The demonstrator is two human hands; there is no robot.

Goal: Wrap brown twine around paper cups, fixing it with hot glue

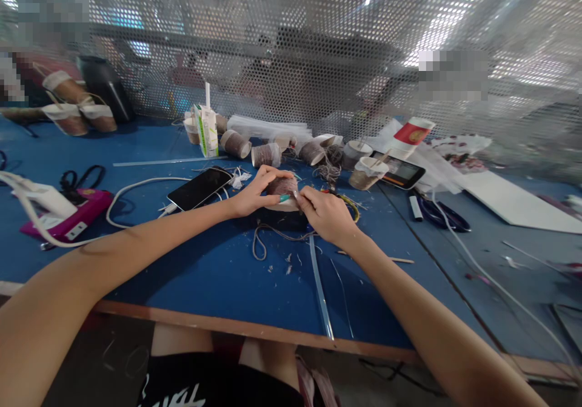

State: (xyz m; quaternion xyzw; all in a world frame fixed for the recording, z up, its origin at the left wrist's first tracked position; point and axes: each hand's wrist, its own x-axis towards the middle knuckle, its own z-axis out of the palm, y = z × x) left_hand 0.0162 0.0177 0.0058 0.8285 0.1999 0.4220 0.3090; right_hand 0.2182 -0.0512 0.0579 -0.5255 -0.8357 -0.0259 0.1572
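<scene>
A paper cup wrapped in brown cord [282, 186] lies tilted on its side just above the blue table, its pale rim toward me. My left hand [254, 196] is closed around it from the left, thumb on the near side and fingers over the top. At the cup's right side, my right hand [325, 213] has its thumb and fingers pinched together against the wrapping; what lies between the fingertips is hidden. A loose brown cord [260, 246] loops on the table below the cup and runs toward my right hand.
Several cord-wrapped cups [267, 154] and a yarn tangle [328, 173] lie behind. A phone [200, 187] and purple power strip [84, 213] are left. Dark-handled scissors [439, 213], a second device [400, 170] and white board [518, 201] lie right. A clear glue stick [321, 289] reaches the front edge.
</scene>
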